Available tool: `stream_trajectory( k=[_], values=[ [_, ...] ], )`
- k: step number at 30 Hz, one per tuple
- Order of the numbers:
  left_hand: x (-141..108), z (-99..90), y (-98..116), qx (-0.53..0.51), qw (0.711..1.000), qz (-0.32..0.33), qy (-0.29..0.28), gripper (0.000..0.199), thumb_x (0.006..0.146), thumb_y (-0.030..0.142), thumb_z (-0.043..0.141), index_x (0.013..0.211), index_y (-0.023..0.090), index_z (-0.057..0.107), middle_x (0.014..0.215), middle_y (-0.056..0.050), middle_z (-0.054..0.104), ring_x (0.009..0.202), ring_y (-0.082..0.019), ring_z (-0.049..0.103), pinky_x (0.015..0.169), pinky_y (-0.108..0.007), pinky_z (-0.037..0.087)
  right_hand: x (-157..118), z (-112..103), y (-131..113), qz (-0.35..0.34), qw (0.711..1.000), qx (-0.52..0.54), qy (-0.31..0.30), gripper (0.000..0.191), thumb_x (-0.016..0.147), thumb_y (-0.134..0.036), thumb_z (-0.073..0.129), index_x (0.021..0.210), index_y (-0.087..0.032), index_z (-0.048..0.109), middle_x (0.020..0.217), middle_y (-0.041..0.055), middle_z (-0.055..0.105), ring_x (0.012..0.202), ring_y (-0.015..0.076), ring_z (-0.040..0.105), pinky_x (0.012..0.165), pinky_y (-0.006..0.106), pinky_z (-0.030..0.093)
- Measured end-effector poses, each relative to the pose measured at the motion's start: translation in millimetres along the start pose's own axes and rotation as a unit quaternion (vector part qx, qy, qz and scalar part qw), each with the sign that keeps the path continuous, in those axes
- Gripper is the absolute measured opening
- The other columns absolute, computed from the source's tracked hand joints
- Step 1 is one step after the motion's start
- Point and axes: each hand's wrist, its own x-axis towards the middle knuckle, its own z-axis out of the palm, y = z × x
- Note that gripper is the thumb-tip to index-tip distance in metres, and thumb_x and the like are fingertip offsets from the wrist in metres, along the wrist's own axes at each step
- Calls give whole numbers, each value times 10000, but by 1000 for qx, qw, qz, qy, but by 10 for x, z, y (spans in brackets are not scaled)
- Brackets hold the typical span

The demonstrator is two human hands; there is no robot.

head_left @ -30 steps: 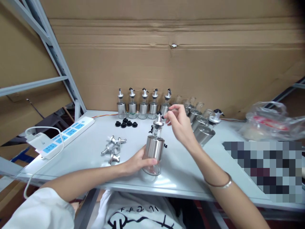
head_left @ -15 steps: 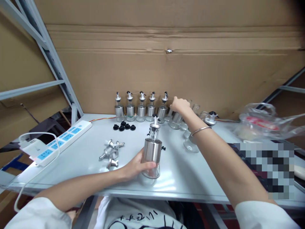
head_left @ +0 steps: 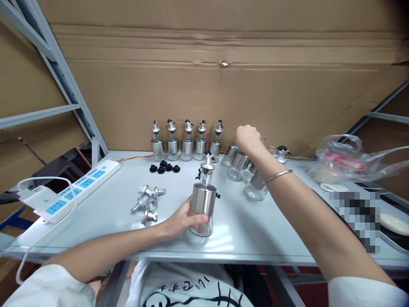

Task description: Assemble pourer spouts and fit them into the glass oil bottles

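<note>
My left hand (head_left: pixel 183 221) is wrapped round the lower part of an oil bottle (head_left: pixel 204 200) with a steel sleeve and a pour spout, standing upright near the table's front. At the back right, my right hand (head_left: pixel 248 138) is closed around the neck of another steel-sleeved glass bottle (head_left: pixel 239 161), which leans a little. Its top is hidden by my fingers. More glass bottles (head_left: pixel 255 187) stand beside and behind my right forearm, partly covered by it. Loose metal pour spouts (head_left: pixel 149 204) lie left of my left hand, and black stoppers (head_left: pixel 164 167) lie behind them.
Several spouted bottles (head_left: pixel 187 147) form a row along the cardboard wall (head_left: pixel 159 85). A white power strip (head_left: pixel 79 187) with a cable runs along the left side. A clear plastic bag (head_left: pixel 341 160) and a blurred-out item (head_left: pixel 354 217) lie on the right.
My right hand has moved slightly right and nearer, and the bottle under it has shifted forward and tilted. My left hand keeps the same hold. The camera view has shifted a little.
</note>
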Motion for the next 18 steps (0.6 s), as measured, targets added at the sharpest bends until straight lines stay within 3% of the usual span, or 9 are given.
stream_trajectory(
  k=[11,14,16,18],
  values=[
    [-4,-6,-1,3,1000,9,-1,644,675,500,789,1117,147,482,979,-100,617,870,-198,592,761,-336,471,-383,-268,138,-27,996,-74,-43,293,840,-136,599,1096,-53,716,1042,281,688,1054,354,665,781,381,538],
    [-2,-14,-6,10,1000,11,-4,683,669,510,792,1151,147,472,974,-92,610,861,-194,588,767,-334,462,-567,-376,79,-40,996,-84,-15,298,868,-234,595,1090,-71,709,1099,274,674,1074,367,648,786,404,517],
    [2,-22,-17,15,1000,8,-9,715,665,513,794,1183,150,460,964,-85,606,844,-192,585,772,-340,453,-746,-467,-7,-54,995,-75,41,341,901,-340,557,1098,-97,691,1052,245,693,1029,362,658,768,419,502],
    [6,-27,-32,19,1000,13,-11,731,663,506,796,1206,155,455,980,-83,599,859,-197,575,790,-349,441,-941,-561,-111,-115,991,-8,62,399,936,-446,479,1099,-138,674,997,188,712,944,323,669,743,408,490]
  ],
)
